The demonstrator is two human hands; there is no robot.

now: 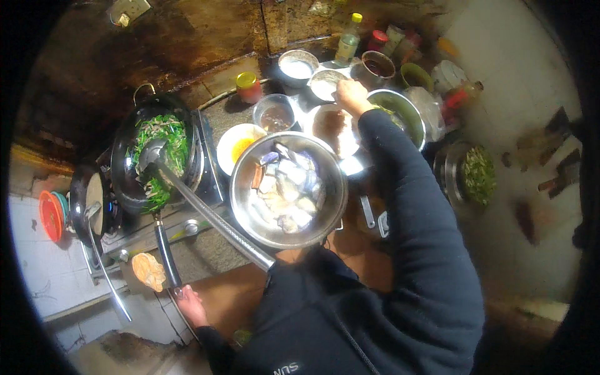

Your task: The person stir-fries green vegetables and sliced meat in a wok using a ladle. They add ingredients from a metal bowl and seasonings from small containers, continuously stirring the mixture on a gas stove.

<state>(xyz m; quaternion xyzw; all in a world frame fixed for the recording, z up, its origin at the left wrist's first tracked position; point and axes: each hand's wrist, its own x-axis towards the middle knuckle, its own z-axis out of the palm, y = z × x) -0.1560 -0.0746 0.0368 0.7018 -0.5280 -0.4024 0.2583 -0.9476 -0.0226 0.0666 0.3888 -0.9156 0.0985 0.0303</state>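
Observation:
At the back of the counter, my right hand (350, 96), fingers bent, is over the rim of a small bowl of white contents (324, 85); whether it holds a utensil is hidden. Down at the lower left, my left hand (191, 302) is at the end of the black handle (167, 258) of a wok (123, 173); its grip is not clear. Chopped greens with pale strips (173, 129) lie in the wok, and a metal ladle (206, 211) rests in them with its handle slanting towards me. Nearest my body stands a steel bowl (239, 220) of cut eggplant-like pieces (286, 187).
Beside the steel bowl are a white bowl of beaten egg (225, 152) and a plastic tub (258, 115). A glass bottle with a yellow cap (347, 44) and several jars line the back. A second pan (83, 206) with a ladle stands far left, by a red basket (50, 216).

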